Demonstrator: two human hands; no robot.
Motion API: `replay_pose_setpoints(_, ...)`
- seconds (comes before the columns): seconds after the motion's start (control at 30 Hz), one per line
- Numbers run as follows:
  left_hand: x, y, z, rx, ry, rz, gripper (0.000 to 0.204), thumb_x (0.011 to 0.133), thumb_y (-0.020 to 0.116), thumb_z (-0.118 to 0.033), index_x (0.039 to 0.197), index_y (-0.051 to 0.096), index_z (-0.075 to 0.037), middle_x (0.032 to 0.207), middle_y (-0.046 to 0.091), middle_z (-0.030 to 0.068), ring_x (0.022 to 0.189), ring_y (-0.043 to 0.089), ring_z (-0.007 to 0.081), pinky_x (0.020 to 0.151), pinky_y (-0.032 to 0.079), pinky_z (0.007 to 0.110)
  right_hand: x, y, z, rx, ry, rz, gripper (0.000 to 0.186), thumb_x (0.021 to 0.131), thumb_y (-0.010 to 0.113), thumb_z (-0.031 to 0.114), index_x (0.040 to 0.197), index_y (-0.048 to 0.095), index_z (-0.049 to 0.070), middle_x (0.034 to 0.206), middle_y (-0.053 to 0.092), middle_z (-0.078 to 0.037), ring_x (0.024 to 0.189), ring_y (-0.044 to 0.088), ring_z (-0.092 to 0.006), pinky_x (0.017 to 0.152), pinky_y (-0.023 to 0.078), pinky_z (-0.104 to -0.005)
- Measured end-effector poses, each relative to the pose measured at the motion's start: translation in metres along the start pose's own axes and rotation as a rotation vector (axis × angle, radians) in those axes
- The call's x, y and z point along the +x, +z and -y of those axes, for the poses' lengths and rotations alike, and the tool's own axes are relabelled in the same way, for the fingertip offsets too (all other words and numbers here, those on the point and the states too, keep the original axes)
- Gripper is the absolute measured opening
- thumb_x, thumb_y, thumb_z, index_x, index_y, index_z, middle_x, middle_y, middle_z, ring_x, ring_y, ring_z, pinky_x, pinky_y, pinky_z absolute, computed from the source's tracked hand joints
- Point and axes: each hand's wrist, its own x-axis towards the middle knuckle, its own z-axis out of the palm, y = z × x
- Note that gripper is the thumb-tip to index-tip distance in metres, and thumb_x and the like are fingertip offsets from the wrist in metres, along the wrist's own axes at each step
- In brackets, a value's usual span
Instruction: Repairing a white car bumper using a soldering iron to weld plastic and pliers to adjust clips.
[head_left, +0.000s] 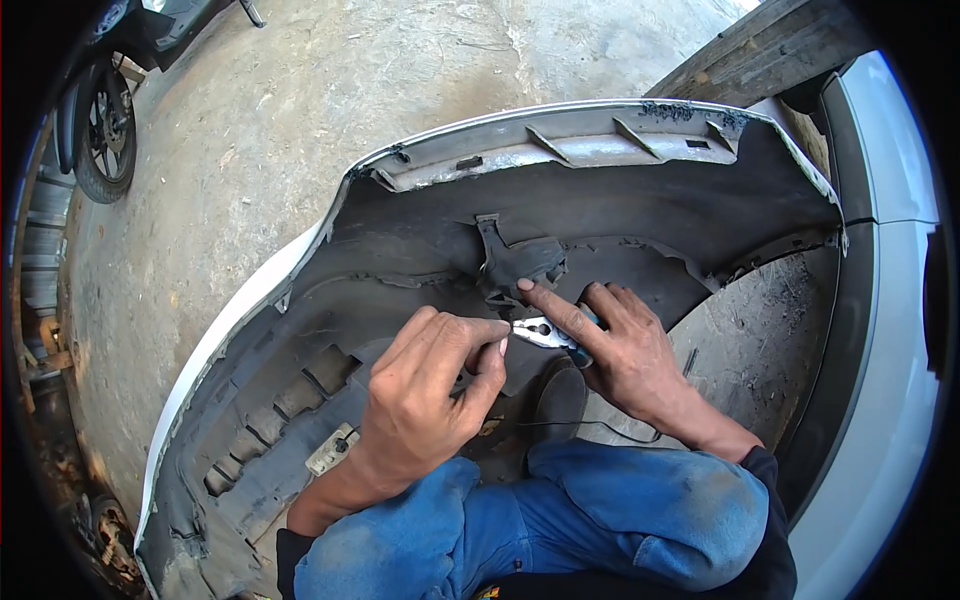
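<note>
On the concrete floor (330,90) we crouch over a detached car bumper cover (620,215), which lies inner side up so that its dark, grimy backing and ribs face us; that is likely why it is turned this way, to give access to the mounting parts. Our right hand (625,350) is closed around the blue-handled pliers (545,331), forefinger stretched along the tool toward a black plastic bracket (520,262) at the bumper's middle, which steadies the nose. Our left hand (430,395) is curled, thumb and forefinger pressed together right at the plier tips, apparently pinching something small; we cannot tell what it is. Both hands meet just below the bracket, over the bumper's inner face. Our knees in blue jeans (640,505) sit near the lower edge, and a shoe (560,400) rests on the bumper. Nothing here serves as a container; the bumper's hollow holds only our hands and the tool. A white car body (900,330) stands to the right, and a motorcycle wheel (105,130) at far left.
</note>
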Motion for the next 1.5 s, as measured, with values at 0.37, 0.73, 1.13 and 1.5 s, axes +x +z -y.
replay_pose_setpoints(0.37,-0.006,0.036,-0.009,-0.033,-0.195,-0.108,0.018,0.096,0.076,0.001,0.110,0.070,0.009,0.096,0.076,0.0180,0.076,0.074,0.0244,0.064,0.061,0.033,0.000,0.035,0.013,0.154,0.291,-0.163,0.107,0.071,0.077,-0.005,0.166,0.043,0.029,0.104,0.060,-0.016,0.090,0.066,-0.0375,0.083,0.057,-0.0511)
replay_pose_setpoints(0.73,0.002,0.030,-0.004,0.120,-0.026,-0.178,0.021,0.089,0.079,0.006,0.109,0.072,0.006,0.098,0.077,0.0131,0.075,0.070,0.0242,0.066,0.056,0.034,0.003,0.009,0.008,0.011,0.203,-0.179,0.099,0.077,0.074,-0.003,0.166,0.045,0.029,0.097,0.057,-0.012,0.084,0.060,-0.0321,0.080,0.055,-0.0477)
replay_pose_setpoints(1.13,0.004,0.025,0.005,0.033,0.015,-0.147,0.013,0.094,0.076,0.003,0.107,0.074,0.001,0.083,0.073,0.0061,0.065,0.052,0.0094,0.057,0.040,0.026,0.006,-0.017,-0.013,-0.211,0.015,-0.142,0.084,0.087,0.068,0.003,0.164,0.049,0.032,0.096,0.057,-0.008,0.084,0.059,-0.0267,0.077,0.052,-0.0412)
replay_pose_setpoints(1.5,0.012,0.025,0.021,-0.023,0.144,-0.070,0.014,0.093,0.074,0.006,0.105,0.071,0.000,0.084,0.074,0.0067,0.071,0.061,0.0158,0.060,0.045,0.030,0.010,-0.027,-0.029,-0.371,-0.116,-0.166,0.082,0.085,0.072,0.009,0.161,0.054,0.035,0.087,0.052,-0.005,0.082,0.056,-0.0261,0.077,0.050,-0.0419)
